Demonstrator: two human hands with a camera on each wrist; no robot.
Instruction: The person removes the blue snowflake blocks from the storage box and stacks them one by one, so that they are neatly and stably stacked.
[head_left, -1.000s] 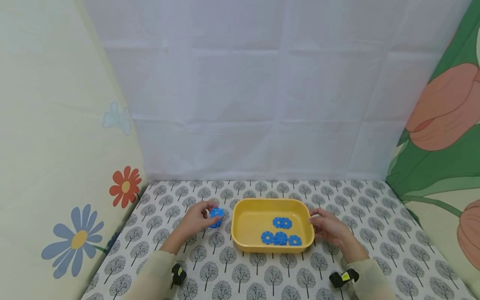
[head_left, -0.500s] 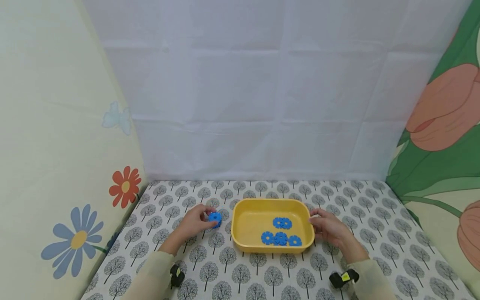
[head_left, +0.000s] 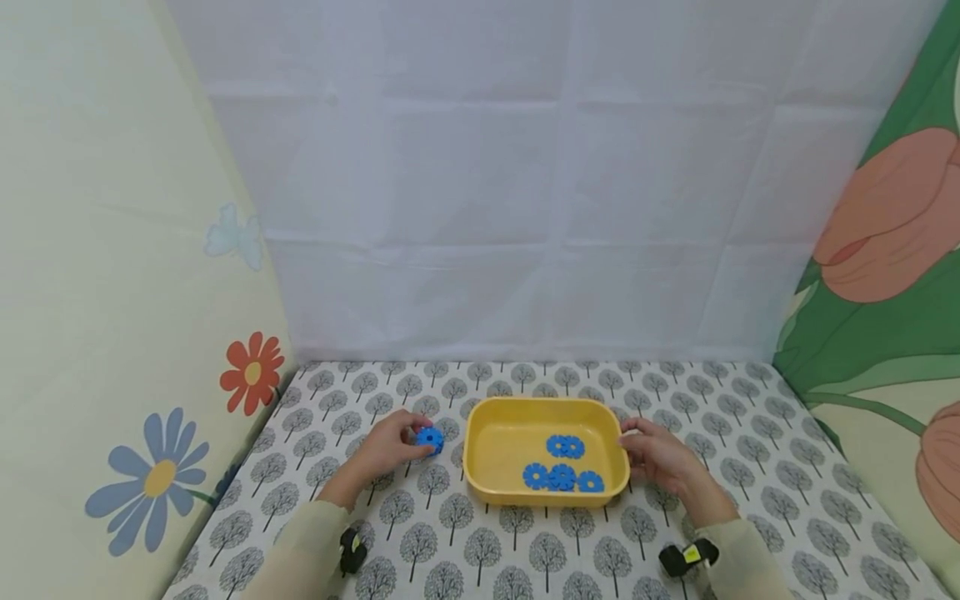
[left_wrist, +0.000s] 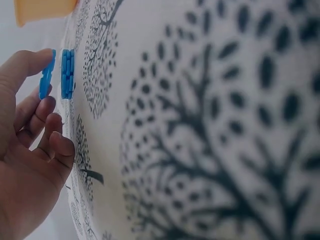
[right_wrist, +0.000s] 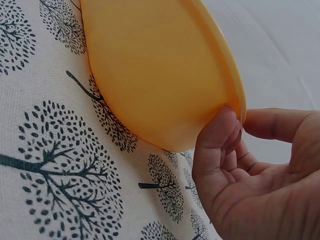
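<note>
Left of the yellow tray point(head_left: 495, 492), my left hand point(head_left: 388, 446) pinches one blue notched plastic disc point(left_wrist: 47, 76) between thumb and fingers. A short stack of matching blue discs point(left_wrist: 68, 74) stands on the cloth just below it, with a narrow gap between them in the left wrist view. From the head view, the held disc largely covers that stack. My right hand point(head_left: 658, 454) grips the tray's right rim point(right_wrist: 239, 90) between thumb and curled fingers. Inside the tray lie several more blue discs point(head_left: 536, 476), some overlapping.
A white tablecloth point(head_left: 480, 546) printed with dark trees covers the table. Behind it hangs a white sheet point(head_left: 480, 208). Flower-patterned walls stand at the left point(head_left: 135, 292) and right point(head_left: 885, 333).
My left hand has moved slightly down and left with the disc, coming down over the stack, then has stayed almost still. The right hand and the tray have not moved.
</note>
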